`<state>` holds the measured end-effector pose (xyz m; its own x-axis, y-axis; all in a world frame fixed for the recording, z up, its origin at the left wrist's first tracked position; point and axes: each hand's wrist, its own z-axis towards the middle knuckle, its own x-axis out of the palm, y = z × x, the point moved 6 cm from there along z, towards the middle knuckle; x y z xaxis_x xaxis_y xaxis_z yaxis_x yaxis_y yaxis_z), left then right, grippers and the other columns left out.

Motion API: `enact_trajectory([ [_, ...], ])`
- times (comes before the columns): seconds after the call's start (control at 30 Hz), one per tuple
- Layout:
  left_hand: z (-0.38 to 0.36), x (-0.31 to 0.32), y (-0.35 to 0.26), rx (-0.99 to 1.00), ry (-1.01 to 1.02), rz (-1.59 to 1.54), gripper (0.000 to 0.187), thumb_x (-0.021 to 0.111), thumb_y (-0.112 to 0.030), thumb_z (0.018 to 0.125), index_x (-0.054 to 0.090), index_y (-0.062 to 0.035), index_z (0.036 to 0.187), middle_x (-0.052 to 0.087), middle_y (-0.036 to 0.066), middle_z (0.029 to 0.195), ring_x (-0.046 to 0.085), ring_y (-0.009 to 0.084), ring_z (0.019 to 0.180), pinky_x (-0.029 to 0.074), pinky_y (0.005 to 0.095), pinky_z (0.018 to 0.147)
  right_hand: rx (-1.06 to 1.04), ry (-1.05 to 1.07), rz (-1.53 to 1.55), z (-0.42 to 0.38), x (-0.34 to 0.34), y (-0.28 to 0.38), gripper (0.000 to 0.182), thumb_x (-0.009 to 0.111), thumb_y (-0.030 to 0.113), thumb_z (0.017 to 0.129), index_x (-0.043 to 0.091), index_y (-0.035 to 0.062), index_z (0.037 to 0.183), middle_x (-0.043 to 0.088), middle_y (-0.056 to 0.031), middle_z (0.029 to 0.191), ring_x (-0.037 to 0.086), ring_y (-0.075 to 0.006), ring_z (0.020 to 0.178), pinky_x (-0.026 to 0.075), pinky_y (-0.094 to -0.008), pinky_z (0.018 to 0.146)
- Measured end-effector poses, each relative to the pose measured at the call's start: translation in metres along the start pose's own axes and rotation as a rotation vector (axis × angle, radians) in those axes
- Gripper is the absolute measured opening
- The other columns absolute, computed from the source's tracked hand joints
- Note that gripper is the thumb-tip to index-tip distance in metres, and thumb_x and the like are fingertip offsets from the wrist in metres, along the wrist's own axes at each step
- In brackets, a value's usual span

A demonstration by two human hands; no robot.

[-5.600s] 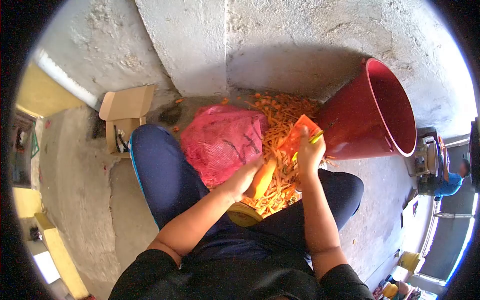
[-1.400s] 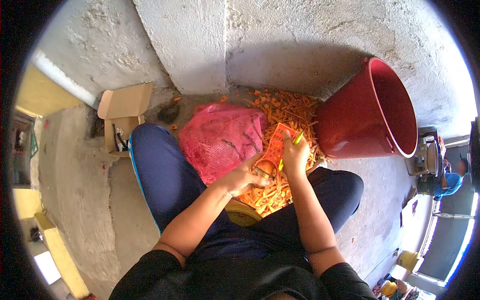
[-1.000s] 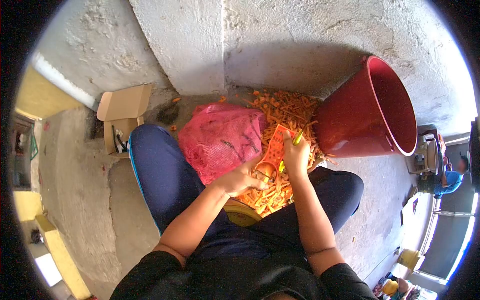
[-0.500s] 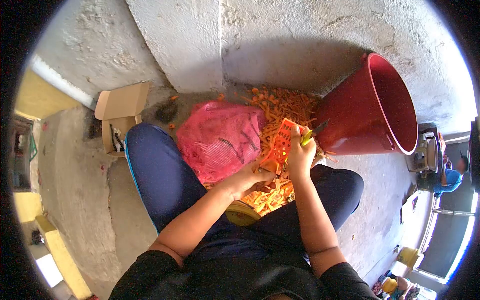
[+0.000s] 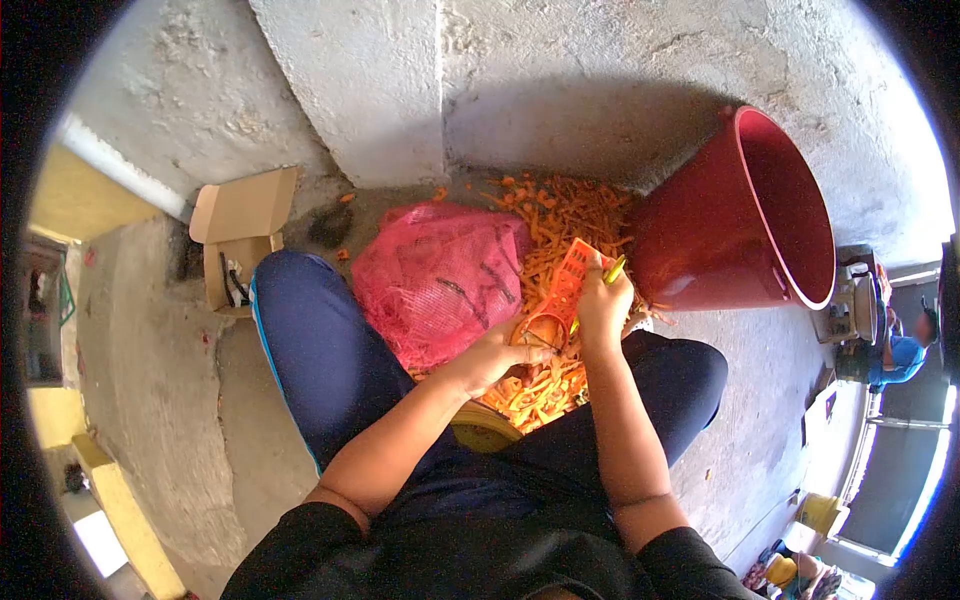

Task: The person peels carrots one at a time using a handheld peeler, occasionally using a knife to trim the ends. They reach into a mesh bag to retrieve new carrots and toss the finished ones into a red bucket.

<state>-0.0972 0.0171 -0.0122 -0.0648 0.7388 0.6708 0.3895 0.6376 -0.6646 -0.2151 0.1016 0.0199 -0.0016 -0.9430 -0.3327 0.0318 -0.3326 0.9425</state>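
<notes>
My left hand (image 5: 495, 362) is closed around the lower end of an orange plastic piece (image 5: 568, 285) with rows of holes and a rounded, ring-like end. Closed too, my right hand (image 5: 605, 305) grips a knife with a yellow-green handle (image 5: 616, 268) and lies against the piece's right side. The knife's blade is mostly hidden by the fingers. Orange peelings, apparently carrot (image 5: 535, 400), fill a yellow container (image 5: 485, 430) between my legs, under both hands. A pink mesh sack (image 5: 435, 285) lies just beyond my left hand.
A large dark-red bucket (image 5: 700, 225) lies tilted on the right by the wall. More peelings (image 5: 575, 215) are heaped on the floor behind the sack. An open cardboard box (image 5: 245, 215) stands at left. A person in blue (image 5: 903, 360) is far right.
The knife has turned in my right hand: its blade no longer sticks out to the right, and its handle points up. The orange piece's rounded end shows more.
</notes>
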Motion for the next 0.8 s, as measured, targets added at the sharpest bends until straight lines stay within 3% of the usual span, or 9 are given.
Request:
enact_trajectory([
  [0.1,-0.004,-0.005,0.002,0.063,0.084,0.108,0.045,0.060,-0.007,0.072,0.040,-0.0016,0.112,0.053,0.004,0.080,0.055,0.0143,0.068,0.048,0.0278,0.059,-0.231,-0.257,-0.317,0.030,-0.018,-0.047,0.031,0.048,0.024,0.084,0.053,-0.0002,0.066,0.045,-0.0027,0.051,0.036,-0.0093,0.047,0.031,-0.0276,0.043],
  [0.17,-0.041,0.012,0.003,-0.024,0.154,0.108,0.050,0.061,-0.006,0.072,0.036,-0.0015,0.115,0.053,0.004,0.079,0.055,0.0141,0.068,0.048,0.0282,0.060,0.214,-0.393,0.056,0.087,-0.082,-0.081,0.030,0.047,0.025,0.084,0.057,-0.0005,0.072,0.048,-0.0004,0.056,0.037,-0.0065,0.050,0.032,-0.0253,0.043],
  [0.23,-0.044,0.009,0.001,-0.027,0.164,0.155,0.056,0.061,-0.005,0.072,0.031,-0.0022,0.119,0.052,0.006,0.087,0.054,0.0140,0.072,0.047,0.0284,0.064,-0.001,-0.376,0.181,0.088,-0.086,-0.033,0.025,0.049,0.023,0.084,0.058,0.0003,0.078,0.049,0.0012,0.059,0.037,-0.0055,0.052,0.031,-0.0236,0.045],
  [0.33,-0.030,-0.004,-0.009,0.058,0.055,0.279,0.063,0.063,-0.006,0.071,0.028,-0.0026,0.124,0.050,0.004,0.095,0.051,0.0114,0.083,0.045,0.0238,0.068,-0.009,-0.250,0.277,0.078,-0.066,-0.034,0.020,0.051,0.020,0.083,0.057,0.0014,0.081,0.048,0.0036,0.063,0.036,-0.0056,0.055,0.032,-0.0213,0.050],
  [0.43,-0.028,-0.003,-0.001,-0.088,0.098,-0.194,0.057,0.067,-0.011,0.068,0.036,-0.0051,0.116,0.051,0.004,0.092,0.053,0.0129,0.077,0.045,0.0260,0.067,0.068,-0.174,0.369,0.064,-0.050,-0.039,0.019,0.051,0.021,0.084,0.055,0.0028,0.081,0.046,0.0042,0.065,0.037,-0.0051,0.058,0.032,-0.0207,0.052],
  [0.5,-0.025,-0.010,-0.006,0.006,0.008,0.015,0.057,0.068,-0.015,0.068,0.037,-0.0056,0.115,0.051,0.004,0.093,0.052,0.0125,0.082,0.043,0.0258,0.072,0.042,-0.153,0.361,0.067,-0.055,-0.034,0.018,0.051,0.021,0.084,0.055,0.0036,0.080,0.045,0.0045,0.065,0.037,-0.0049,0.058,0.032,-0.0206,0.052],
  [0.53,-0.025,-0.013,-0.008,0.054,-0.039,0.118,0.057,0.068,-0.016,0.068,0.038,-0.0059,0.115,0.051,0.003,0.094,0.051,0.0122,0.084,0.042,0.0257,0.075,0.048,-0.117,0.364,0.071,-0.057,-0.037,0.019,0.048,0.019,0.085,0.055,0.0014,0.085,0.056,-0.0020,0.073,0.051,-0.0084,0.061,0.043,-0.0226,0.057],
  [0.73,-0.022,-0.015,-0.013,0.289,-0.212,0.365,0.054,0.063,-0.031,0.071,0.041,-0.0054,0.114,0.051,0.005,0.098,0.050,0.0147,0.090,0.040,0.0273,0.080,0.073,-0.019,0.306,0.038,-0.039,-0.009,0.020,0.051,0.023,0.084,0.054,0.0046,0.078,0.048,0.0038,0.067,0.041,-0.0051,0.061,0.034,-0.0210,0.057],
  [0.8,-0.017,-0.021,-0.002,0.094,-0.167,-0.123,0.052,0.059,-0.036,0.074,0.042,-0.0054,0.113,0.052,0.006,0.099,0.051,0.0174,0.090,0.042,0.0290,0.079,0.062,0.065,0.247,0.025,-0.028,-0.002,0.021,0.050,0.024,0.085,0.054,0.0036,0.080,0.048,0.0036,0.067,0.040,-0.0047,0.063,0.035,-0.0204,0.057],
])
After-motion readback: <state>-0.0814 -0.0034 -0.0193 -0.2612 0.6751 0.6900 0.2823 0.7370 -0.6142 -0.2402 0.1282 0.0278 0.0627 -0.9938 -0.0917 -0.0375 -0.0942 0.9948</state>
